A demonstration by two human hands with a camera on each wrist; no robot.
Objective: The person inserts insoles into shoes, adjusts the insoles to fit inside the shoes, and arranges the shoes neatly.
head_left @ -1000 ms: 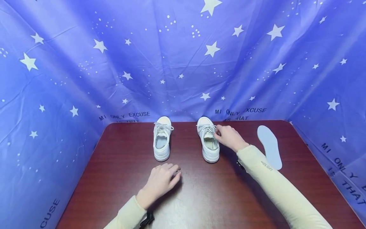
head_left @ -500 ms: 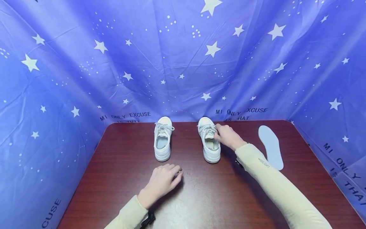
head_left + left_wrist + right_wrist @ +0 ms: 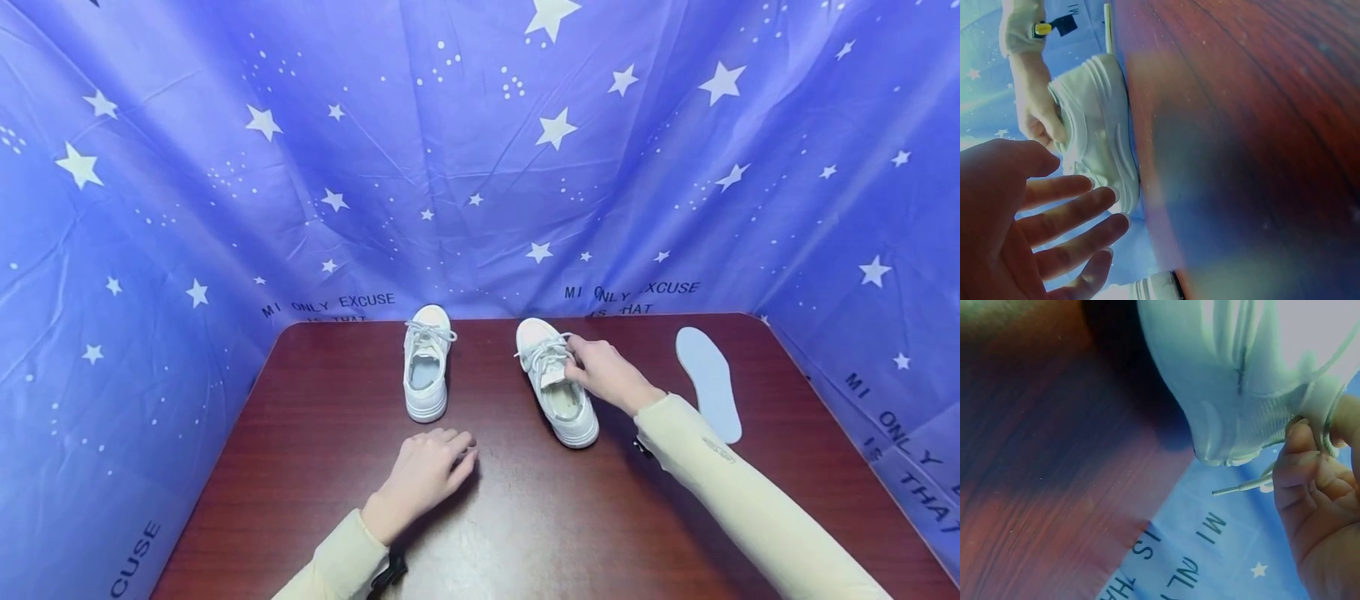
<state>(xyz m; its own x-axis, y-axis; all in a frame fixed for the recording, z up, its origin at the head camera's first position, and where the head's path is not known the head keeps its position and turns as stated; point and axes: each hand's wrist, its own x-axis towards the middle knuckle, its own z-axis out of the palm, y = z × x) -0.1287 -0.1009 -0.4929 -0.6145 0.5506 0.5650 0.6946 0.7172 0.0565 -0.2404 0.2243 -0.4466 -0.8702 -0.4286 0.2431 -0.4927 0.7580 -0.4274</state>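
Note:
My right hand [image 3: 611, 375] pinches the near-right collar edge of a white lace-up sneaker [image 3: 538, 354], thumb on the inner side. In the right wrist view, thumb and fingertips [image 3: 1299, 434] meet over that edge beside the mesh panel. The sneaker stands at a slant, toe to the far left; whether its sole touches the table I cannot tell. Its mate, another white sneaker [image 3: 426, 407], stands to the left with a grey insole inside. Closer to me, my left hand [image 3: 422, 475] holds nothing; its fingers [image 3: 1075, 219] are loosely spread in the left wrist view.
A loose pale insole [image 3: 708, 383] lies at the right of the dark red wooden table [image 3: 315, 467]. A blue curtain [image 3: 450, 167] with stars and lettering hangs behind the table and along both sides.
My right hand has drawn the right sneaker slightly toward me, and its heel has swung to the right. The left hand, the other sneaker and the loose insole stay put.

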